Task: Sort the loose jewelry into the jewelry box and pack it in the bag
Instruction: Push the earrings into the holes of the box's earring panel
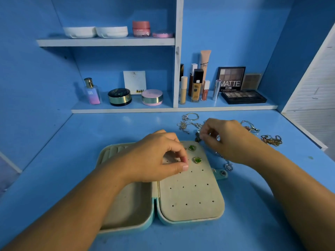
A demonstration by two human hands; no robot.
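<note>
On the blue desk in front of me the jewelry box lies opened flat, rounded at the corners, pale teal outside and lined with soft beige velvet. Its left half is a shallow tray with padded ring rolls at the far end. The right half is a flat panel pierced with rows of small holes, and a snap tab sticks out from its right edge. Two green earrings, glossy stones in gold rims, sit in the top rows.

My left hand hovers over the panel with the fingers curled and thumb and forefinger closed tip to tip. Whether anything is between them I cannot tell.

My right hand is just beyond the box's far right corner, fingers curled round a thin silver chain, which trails from under my palm to a small pendant beside the tab.

Loose jewelry lies tangled behind my hand: fine silver chains and hoops. A gold beaded chain lies farther right.

The desk is smooth and slightly scuffed, backed by blue walls and white-edged shelves. They hold round compacts, a perfume bottle, foundation tubes and eyeshadow palettes.
</note>
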